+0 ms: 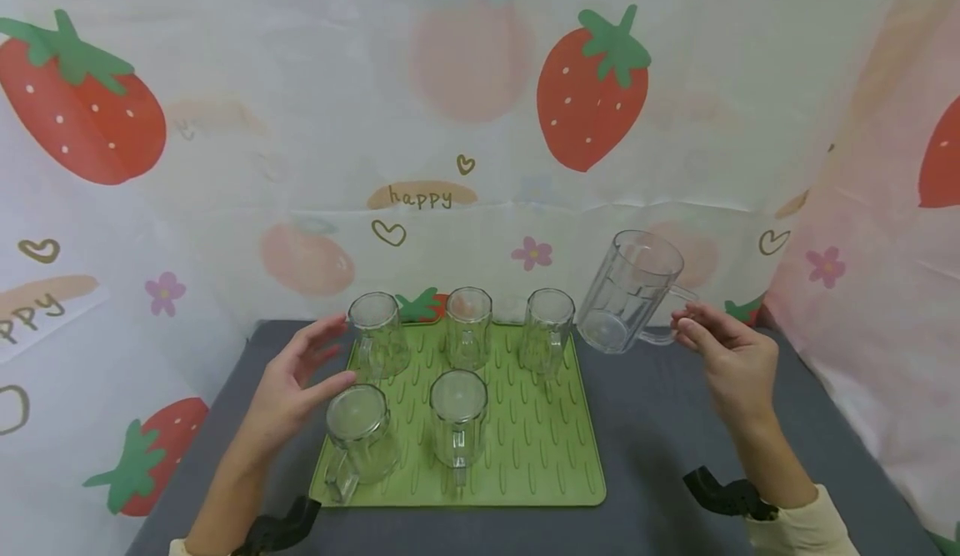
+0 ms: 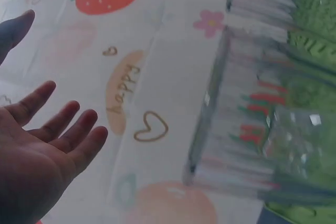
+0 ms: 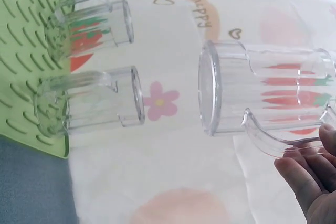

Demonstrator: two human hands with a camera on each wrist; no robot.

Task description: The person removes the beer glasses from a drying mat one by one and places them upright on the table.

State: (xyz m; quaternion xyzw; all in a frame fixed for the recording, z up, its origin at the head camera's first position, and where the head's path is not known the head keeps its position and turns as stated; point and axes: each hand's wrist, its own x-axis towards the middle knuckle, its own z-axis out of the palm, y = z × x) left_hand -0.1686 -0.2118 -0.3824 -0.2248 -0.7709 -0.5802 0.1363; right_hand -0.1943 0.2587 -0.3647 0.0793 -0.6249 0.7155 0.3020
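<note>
My right hand (image 1: 731, 360) pinches the handle of a clear mug (image 1: 633, 289) in the air, right of the green mat (image 1: 517, 456). The mug tilts, its wider mouth up toward the right and its base down. In the right wrist view, the fingers (image 3: 299, 177) lie at the handle of this mug (image 3: 231, 87). My left hand (image 1: 288, 389) hovers with fingers spread beside the back-left mug (image 1: 378, 335) and front-left mug (image 1: 363, 435). It holds nothing; in the left wrist view the palm (image 2: 37, 161) is bare.
More clear mugs stand on the mat, apparently base up: a back-middle one (image 1: 468, 327), a back-right one (image 1: 547, 331) and a front-middle one (image 1: 459, 418). The mat lies on a dark grey table (image 1: 637, 473). A strawberry-print cloth (image 1: 480, 122) hangs behind and at the sides.
</note>
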